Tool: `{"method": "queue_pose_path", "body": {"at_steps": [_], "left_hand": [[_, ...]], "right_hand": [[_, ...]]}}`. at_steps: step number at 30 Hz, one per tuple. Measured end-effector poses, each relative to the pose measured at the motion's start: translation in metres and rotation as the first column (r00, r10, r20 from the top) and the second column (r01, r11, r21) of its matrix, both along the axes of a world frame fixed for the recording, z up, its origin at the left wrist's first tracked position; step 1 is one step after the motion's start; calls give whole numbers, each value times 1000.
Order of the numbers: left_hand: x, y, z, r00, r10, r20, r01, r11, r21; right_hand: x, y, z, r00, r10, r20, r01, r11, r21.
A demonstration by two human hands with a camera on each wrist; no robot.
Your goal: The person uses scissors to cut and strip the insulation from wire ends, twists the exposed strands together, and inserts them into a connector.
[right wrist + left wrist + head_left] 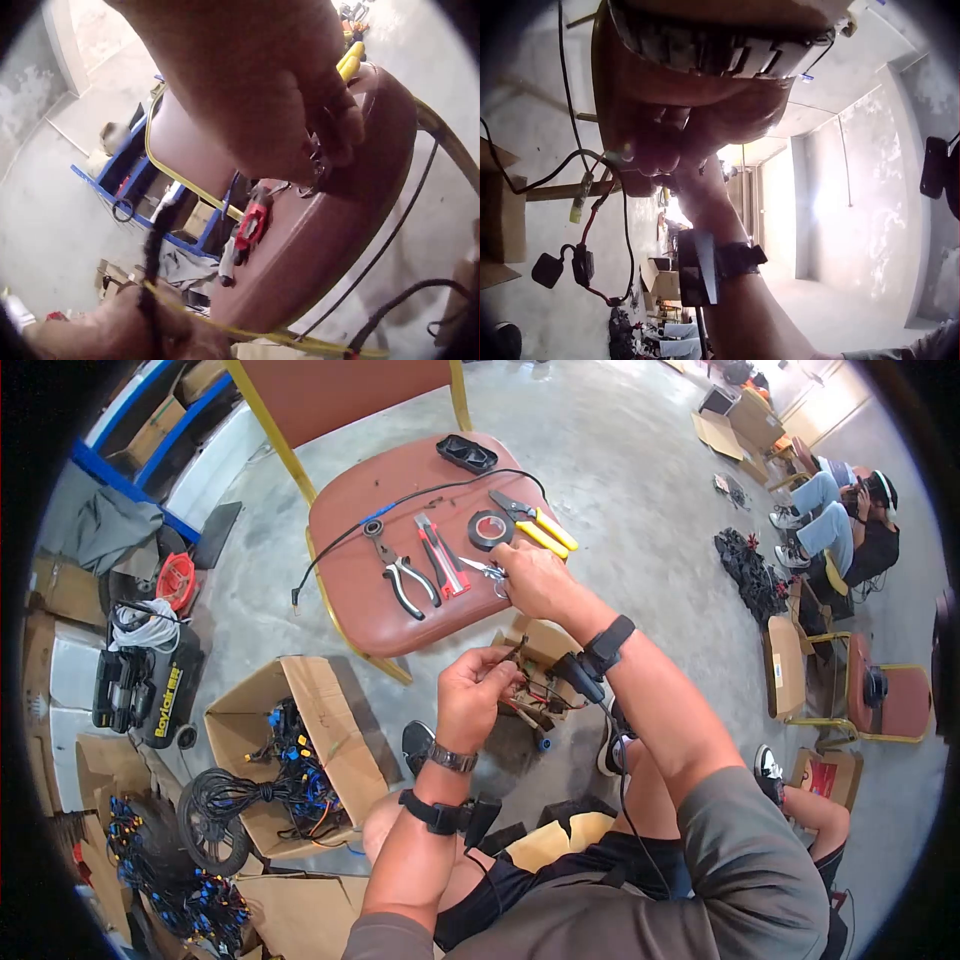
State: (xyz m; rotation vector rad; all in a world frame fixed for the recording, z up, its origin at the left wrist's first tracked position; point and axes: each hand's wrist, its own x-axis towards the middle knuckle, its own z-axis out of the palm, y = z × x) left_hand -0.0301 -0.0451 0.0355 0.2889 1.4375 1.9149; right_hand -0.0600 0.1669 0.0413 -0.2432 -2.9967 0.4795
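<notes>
My left hand point(468, 702) pinches a wiring cable in front of the chair seat point(350, 530). From it hang black and red wires with a small black fuse holder point(583, 264), an open cap beside it, and a yellow connector point(577, 206), all in the left wrist view. At the seat's near right edge, my right hand point(540, 582) grips small silver scissors point(482, 567) by the handles, blades pointing left. Around them on the seat lie a roll of black tape point(490, 532), yellow-handled wire strippers point(545, 528), a red utility knife point(442, 558) and pliers point(408, 585).
Also on the seat are a black cable point(430, 488) and a black plastic piece point(466, 453). Below my hands stands a cardboard box point(545, 643) with wires; a larger box point(340, 715) of cables is at left. A seated person point(870, 525) is at far right.
</notes>
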Motion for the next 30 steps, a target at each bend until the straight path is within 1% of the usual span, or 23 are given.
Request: {"method": "queue_pose_path", "body": {"at_steps": [1, 4, 5, 6, 7, 8, 9, 10, 13, 16, 17, 20, 21, 24, 25, 28, 30], "left_hand": [[-1, -1, 0, 1000, -15, 27, 14, 1000, 23], [-1, 0, 2, 993, -52, 102, 43, 995, 90], [0, 2, 4, 990, -54, 130, 39, 993, 110], [0, 3, 5, 986, -54, 158, 34, 991, 129], [1, 4, 4, 985, -62, 161, 41, 991, 129], [1, 5, 4, 984, -70, 165, 49, 990, 129], [2, 7, 3, 983, -77, 167, 56, 990, 127], [2, 8, 4, 983, -70, 172, 51, 992, 114], [6, 10, 3, 984, -50, 170, 37, 996, 81], [11, 14, -1, 990, -21, 143, 11, 997, 71], [12, 15, -2, 990, -14, 138, 5, 998, 63], [17, 19, -2, 989, 6, 150, -17, 997, 70], [20, 20, -2, 987, 10, 160, -22, 997, 73], [28, 28, -1, 988, 28, 150, -38, 997, 62], [31, 31, -2, 989, 19, 144, -27, 998, 51], [37, 37, -4, 991, -12, 132, 9, 1000, 25], [42, 41, -5, 990, -35, 134, 33, 999, 14]], "right_hand": [[0, -1, 2, 999, -6, 42, 5, 1000, 8], [6, 8, -4, 999, -28, 26, 32, 989, -143], [13, 10, 7, 994, -69, 86, 92, 949, -302], [23, 8, 24, 984, -96, 152, 155, 879, -451], [34, 7, 33, 970, -109, 220, 220, 782, -583], [51, 9, 29, 977, -103, 186, 210, 610, -764], [74, 13, 23, 983, -105, 151, 181, 399, -899], [92, 15, 17, 986, -115, 117, 135, 162, -977], [129, 8, 12, 973, -148, 180, 182, -2, -983], [153, 3, 4, 989, -87, 117, 117, 2, -993], [161, 2, 4, 983, -85, 164, 163, -19, -987], [175, -3, -14, 999, 16, 34, 32, 82, -996], [177, -5, -15, 998, 32, 62, 61, 29, -998], [181, -12, -6, 991, 87, 105, 100, 56, -993], [183, -14, -17, 993, 90, 75, 74, 14, -997], [183, -8, -6, 993, 111, 51, 39, 112, -993], [184, -6, -5, 994, 103, 41, 36, 46, -998]]}}
